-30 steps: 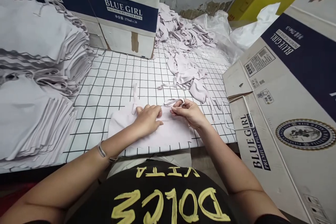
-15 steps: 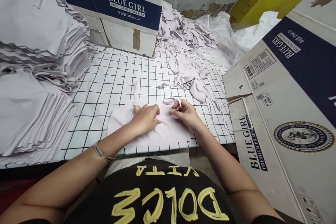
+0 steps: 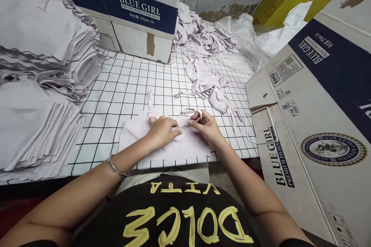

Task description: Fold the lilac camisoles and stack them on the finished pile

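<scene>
A pale pink camisole [image 3: 185, 144] with thin straps lies flat on the table in front of me. My left hand [image 3: 164, 130] rests on its upper part, with the fingers curled and gripping the cloth by the top edge. Just past that hand, one strap [image 3: 150, 102] stretches away over the tablecloth. My right hand [image 3: 205, 124] pinches the other strap [image 3: 191, 111], which loops around its fingers. Between the two hands the top edge is drawn up slightly. What lies under the left palm is hidden.
Stacks of folded pink garments [image 3: 37, 115] stand on the left. Rumpled garments [image 3: 205, 77] are heaped beyond my hands, beside clear plastic [image 3: 246, 40]. Beer cartons rise at the back [image 3: 145, 42] and right [image 3: 290, 104]. A grid-patterned cloth [image 3: 130, 81] covers the table.
My left hand has shifted slightly right along the camisole's top edge. My right hand, still pinching the strap, has moved a touch to the right. The edge between them looks lifted.
</scene>
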A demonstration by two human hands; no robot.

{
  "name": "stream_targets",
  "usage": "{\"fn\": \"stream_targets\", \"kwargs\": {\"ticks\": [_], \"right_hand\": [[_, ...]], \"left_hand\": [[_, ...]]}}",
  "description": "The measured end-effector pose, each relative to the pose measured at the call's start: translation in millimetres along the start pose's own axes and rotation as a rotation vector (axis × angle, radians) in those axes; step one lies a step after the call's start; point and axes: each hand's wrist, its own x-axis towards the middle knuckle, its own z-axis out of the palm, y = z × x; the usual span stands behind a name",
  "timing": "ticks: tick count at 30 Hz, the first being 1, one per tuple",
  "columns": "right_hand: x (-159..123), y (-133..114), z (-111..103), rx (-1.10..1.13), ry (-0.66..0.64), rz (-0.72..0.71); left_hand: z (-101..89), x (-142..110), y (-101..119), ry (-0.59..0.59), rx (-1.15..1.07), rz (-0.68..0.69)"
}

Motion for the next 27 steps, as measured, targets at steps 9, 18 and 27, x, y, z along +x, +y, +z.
{"fn": "stream_targets", "kwargs": {"ticks": [9, 18, 27], "right_hand": [[5.3, -1.3, 19.1, -0.052, -0.134, -0.05], [1.8, 3.1, 10.2, -0.221, -0.192, -0.1], [22.9, -27.9, -10.1, -0.741, -0.275, -0.026]], "left_hand": [[0.8, 0.5, 7.7, -0.011, -0.079, -0.02], [1.2, -0.1, 3.8, 0.002, -0.099, -0.026], [-6.3, -20.3, 5.3, 0.097, 0.213, 0.143]]}}
